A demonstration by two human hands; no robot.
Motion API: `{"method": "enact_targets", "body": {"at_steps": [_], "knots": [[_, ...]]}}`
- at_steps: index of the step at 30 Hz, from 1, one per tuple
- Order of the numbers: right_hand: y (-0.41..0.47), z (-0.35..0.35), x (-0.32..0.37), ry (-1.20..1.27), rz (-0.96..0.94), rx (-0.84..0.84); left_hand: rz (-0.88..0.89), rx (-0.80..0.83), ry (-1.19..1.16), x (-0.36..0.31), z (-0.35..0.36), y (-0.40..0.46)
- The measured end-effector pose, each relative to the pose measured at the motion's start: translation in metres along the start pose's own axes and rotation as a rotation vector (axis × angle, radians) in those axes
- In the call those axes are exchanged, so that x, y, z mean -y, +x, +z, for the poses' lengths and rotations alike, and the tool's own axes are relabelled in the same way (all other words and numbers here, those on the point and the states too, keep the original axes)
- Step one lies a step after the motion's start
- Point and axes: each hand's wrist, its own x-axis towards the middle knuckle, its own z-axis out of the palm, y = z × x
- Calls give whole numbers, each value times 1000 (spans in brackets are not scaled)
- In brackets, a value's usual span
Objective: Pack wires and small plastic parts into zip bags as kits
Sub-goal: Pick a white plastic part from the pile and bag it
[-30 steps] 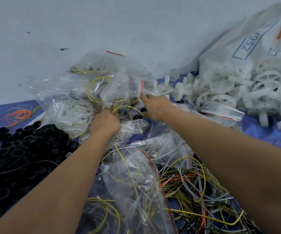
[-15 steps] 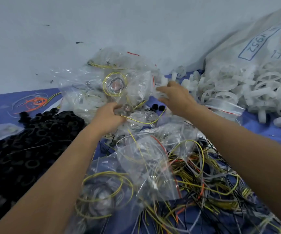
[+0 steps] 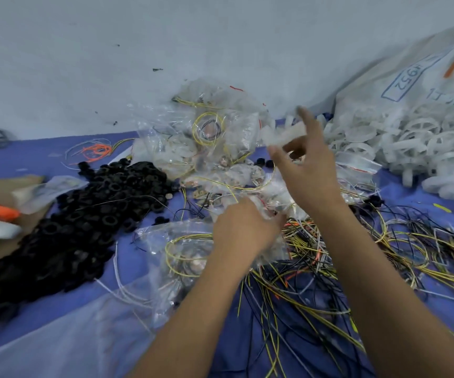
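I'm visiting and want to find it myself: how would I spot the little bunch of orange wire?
Start at the big heap of black plastic rings on the blue cloth. Look just beyond its far edge, toward the grey wall: the orange wire bunch lies there alone, the only bright orange tangle apart from the main wire pile.

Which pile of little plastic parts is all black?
The heap of small black plastic rings, left of the left hand. The other heap, the white plastic wheel-shaped parts beyond the right hand, is all white.
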Motion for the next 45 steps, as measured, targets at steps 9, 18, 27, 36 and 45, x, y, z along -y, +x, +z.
{"method": "enact_targets", "body": {"at_steps": [9,18,27,36,45], "knots": [[-59,25,0,1050,524,63,-104,80,-179,31,-2,8],[-60,10,-40,1169,633,-71,32,-141,-61,-3,19,-4],[-64,13,-50,1144,574,0,-102,82,-373,18,-13,11],[-70,14,-44,838,503,292,-223,285,-905,38,-68,17],[-74,14,-36,284,236,516,-17,248,-751,24,-87,7]]}}
